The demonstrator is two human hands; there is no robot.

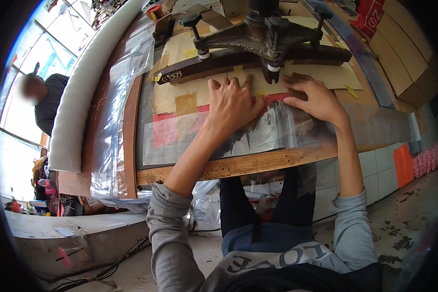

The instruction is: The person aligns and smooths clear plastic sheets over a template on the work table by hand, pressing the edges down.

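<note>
My left hand [234, 103] lies palm down on a cream card sheet [163, 103] and clear plastic film [270, 127], its fingers bent and thumb out to the side. Facing it, my right hand [320, 101] rests at the film's far edge, thumb and fingers apart. A red strip [163, 130] runs under the film and appears again between my hands. Just beyond my fingers, a dark metal press head [263, 36] with knobbed screws stands over a long dark bar [211, 65]. Whatever lies beneath my fingertips is hidden.
The table's wooden front edge [238, 165] passes below my forearms. At left lie folded clear plastic [114, 117] and a long white foam roll [78, 97]. Cardboard [399, 53] stands at right. Another person [51, 100] is beyond the roll. Cables [112, 267] lie on the floor.
</note>
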